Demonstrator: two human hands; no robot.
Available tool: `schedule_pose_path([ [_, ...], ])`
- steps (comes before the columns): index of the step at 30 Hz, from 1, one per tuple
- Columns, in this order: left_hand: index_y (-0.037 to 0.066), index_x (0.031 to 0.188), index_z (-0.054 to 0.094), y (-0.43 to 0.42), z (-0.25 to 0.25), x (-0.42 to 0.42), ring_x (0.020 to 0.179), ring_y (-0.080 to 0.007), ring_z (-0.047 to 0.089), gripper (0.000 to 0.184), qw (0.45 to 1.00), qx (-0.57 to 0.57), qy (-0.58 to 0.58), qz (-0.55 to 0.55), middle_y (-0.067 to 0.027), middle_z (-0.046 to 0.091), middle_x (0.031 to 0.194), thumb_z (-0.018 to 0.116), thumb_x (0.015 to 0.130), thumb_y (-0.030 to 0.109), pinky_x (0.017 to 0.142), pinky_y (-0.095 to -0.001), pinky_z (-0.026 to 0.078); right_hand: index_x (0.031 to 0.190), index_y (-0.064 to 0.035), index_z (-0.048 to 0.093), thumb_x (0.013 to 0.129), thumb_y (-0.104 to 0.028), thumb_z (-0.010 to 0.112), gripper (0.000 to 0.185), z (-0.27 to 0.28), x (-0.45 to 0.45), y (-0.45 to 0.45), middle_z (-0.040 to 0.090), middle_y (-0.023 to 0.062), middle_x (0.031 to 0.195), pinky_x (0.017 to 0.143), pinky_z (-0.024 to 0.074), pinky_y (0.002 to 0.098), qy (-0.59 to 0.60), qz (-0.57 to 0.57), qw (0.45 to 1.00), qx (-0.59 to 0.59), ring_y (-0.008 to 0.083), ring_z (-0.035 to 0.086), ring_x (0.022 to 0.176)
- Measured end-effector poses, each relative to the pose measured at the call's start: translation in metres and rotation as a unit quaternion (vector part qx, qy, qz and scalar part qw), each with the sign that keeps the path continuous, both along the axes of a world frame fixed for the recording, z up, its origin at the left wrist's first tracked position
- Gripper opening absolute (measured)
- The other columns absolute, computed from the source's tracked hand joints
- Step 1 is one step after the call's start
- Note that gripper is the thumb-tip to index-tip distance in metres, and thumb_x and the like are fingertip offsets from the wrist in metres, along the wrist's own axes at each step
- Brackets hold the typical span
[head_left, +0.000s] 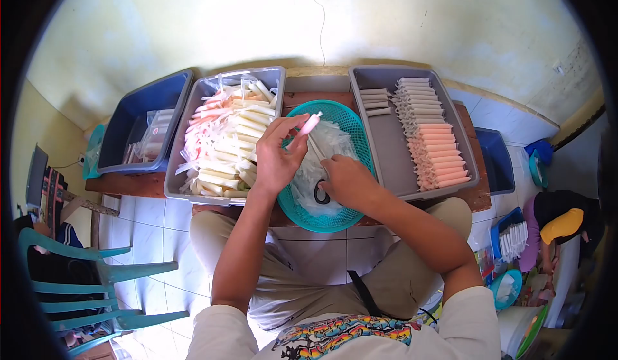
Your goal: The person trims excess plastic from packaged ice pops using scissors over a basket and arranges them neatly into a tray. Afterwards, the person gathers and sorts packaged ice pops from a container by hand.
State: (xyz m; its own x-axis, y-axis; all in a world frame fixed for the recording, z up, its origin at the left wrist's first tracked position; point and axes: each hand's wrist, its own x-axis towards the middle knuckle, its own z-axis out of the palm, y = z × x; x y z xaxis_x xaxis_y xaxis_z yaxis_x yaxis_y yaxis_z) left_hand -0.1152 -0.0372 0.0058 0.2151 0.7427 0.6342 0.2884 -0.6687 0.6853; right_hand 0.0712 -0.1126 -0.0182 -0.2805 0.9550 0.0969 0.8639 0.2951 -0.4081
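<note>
My left hand (281, 149) is closed around a pink ice pop in a plastic sleeve (310, 124), its tip pointing up and right. Just below it, my right hand (349, 178) grips scissors (322, 191); a black handle loop shows, and the blades reach up toward the ice pop. Both hands are over a turquoise perforated basket (297, 216), which holds crumpled clear plastic scraps (335, 140). To the left, a grey tub (280, 80) is heaped with cream and pink ice pops with loose plastic ends. On the right, another grey tub (388, 138) has white and pink ones in neat rows.
A dark blue tub (114, 142) with a few packed bags stands at the far left of the wooden bench (479, 180). A green plastic chair (109, 273) is at lower left. At right, a person (566, 221) bends near a blue container of white sticks (513, 239).
</note>
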Motion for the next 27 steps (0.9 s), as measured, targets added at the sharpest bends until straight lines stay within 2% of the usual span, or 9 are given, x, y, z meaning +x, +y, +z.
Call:
schedule_pose_path([
  [4,0.008,0.133,0.072,0.001,0.000,0.011,0.091,-0.0191,0.068,0.051,0.999,-0.023,-0.009,-0.035,-0.0090,0.071,0.106,0.076,0.085,-0.010,0.077,-0.0341,0.059,0.116,-0.0004,0.072,0.089,-0.018,0.081,0.034,0.030,0.021,0.003,0.073,0.0206,0.102,0.082,0.0589,0.0468,0.090,-0.014,0.995,0.043,0.0345,0.076,0.093],
  [6,0.008,0.138,0.070,0.001,0.006,0.021,0.091,-0.0178,0.068,0.055,0.998,-0.027,-0.020,-0.059,-0.0081,0.070,0.107,0.076,0.086,-0.010,0.076,-0.0333,0.059,0.113,-0.0019,0.073,0.088,-0.016,0.082,0.030,0.053,0.030,0.000,0.075,0.0180,0.100,0.082,0.0585,0.0437,0.209,-0.048,0.976,0.050,0.0326,0.076,0.092],
  [11,0.007,0.150,0.060,-0.001,0.020,0.065,0.099,-0.0107,0.067,0.063,0.981,-0.130,-0.090,-0.115,-0.0048,0.067,0.111,0.074,0.091,-0.009,0.083,-0.0293,0.063,0.106,-0.0007,0.072,0.089,-0.018,0.082,0.026,0.067,0.065,0.007,0.076,0.0182,0.104,0.082,0.0590,0.0442,0.233,-0.048,0.959,0.152,0.0346,0.075,0.091],
  [12,0.004,0.145,0.059,-0.002,0.024,0.076,0.107,-0.0123,0.066,0.052,0.975,-0.143,-0.100,-0.138,-0.0066,0.066,0.130,0.072,0.095,-0.006,0.089,-0.0301,0.061,0.106,-0.0009,0.073,0.091,-0.019,0.082,0.025,0.068,0.074,0.008,0.076,0.0181,0.104,0.082,0.0592,0.0429,0.228,-0.046,0.956,0.177,0.0333,0.075,0.090],
  [15,0.003,0.136,0.059,0.002,0.024,0.112,0.110,-0.0136,0.067,0.042,0.967,-0.151,-0.122,-0.163,-0.0081,0.065,0.134,0.072,0.097,-0.005,0.089,-0.0309,0.062,0.114,-0.0017,0.074,0.097,-0.023,0.078,0.027,0.074,0.098,0.009,0.078,0.0139,0.104,0.084,0.0588,0.0383,0.230,-0.078,0.957,0.159,0.0281,0.076,0.092],
  [16,0.002,0.130,0.063,0.004,0.024,0.125,0.099,-0.0116,0.071,0.038,0.967,-0.135,-0.148,-0.157,-0.0056,0.071,0.110,0.074,0.095,-0.005,0.084,-0.0309,0.064,0.114,-0.0017,0.074,0.097,-0.023,0.078,0.027,0.078,0.106,0.008,0.078,0.0139,0.104,0.084,0.0588,0.0383,0.231,-0.081,0.956,0.160,0.0281,0.076,0.092],
  [21,0.001,0.124,0.063,0.011,0.023,0.177,0.102,-0.0131,0.073,0.029,0.952,-0.163,-0.179,-0.187,-0.0057,0.073,0.108,0.075,0.098,0.001,0.087,-0.0310,0.064,0.112,-0.0029,0.076,0.098,-0.022,0.079,0.024,0.080,0.154,0.005,0.080,0.0124,0.099,0.085,0.0591,0.0368,0.267,-0.137,0.944,0.138,0.0248,0.077,0.092],
  [24,0.001,0.125,0.064,0.021,0.014,0.202,0.100,-0.0143,0.074,0.028,0.937,-0.204,-0.171,-0.228,-0.0063,0.075,0.107,0.075,0.099,0.003,0.087,-0.0302,0.064,0.112,-0.0028,0.078,0.098,-0.022,0.079,0.024,0.082,0.181,0.003,0.080,0.0127,0.100,0.086,0.0593,0.0363,0.238,-0.137,0.947,0.168,0.0247,0.078,0.092],
  [27,-0.003,0.124,0.064,0.028,0.004,0.225,0.102,-0.0170,0.073,0.028,0.907,-0.262,-0.200,-0.262,-0.0124,0.074,0.112,0.076,0.100,0.006,0.092,-0.0326,0.064,0.107,-0.0047,0.079,0.098,-0.027,0.078,0.024,0.078,0.209,0.007,0.079,0.0144,0.098,0.084,0.0594,0.0390,0.209,-0.128,0.953,0.179,0.0276,0.078,0.091],
])
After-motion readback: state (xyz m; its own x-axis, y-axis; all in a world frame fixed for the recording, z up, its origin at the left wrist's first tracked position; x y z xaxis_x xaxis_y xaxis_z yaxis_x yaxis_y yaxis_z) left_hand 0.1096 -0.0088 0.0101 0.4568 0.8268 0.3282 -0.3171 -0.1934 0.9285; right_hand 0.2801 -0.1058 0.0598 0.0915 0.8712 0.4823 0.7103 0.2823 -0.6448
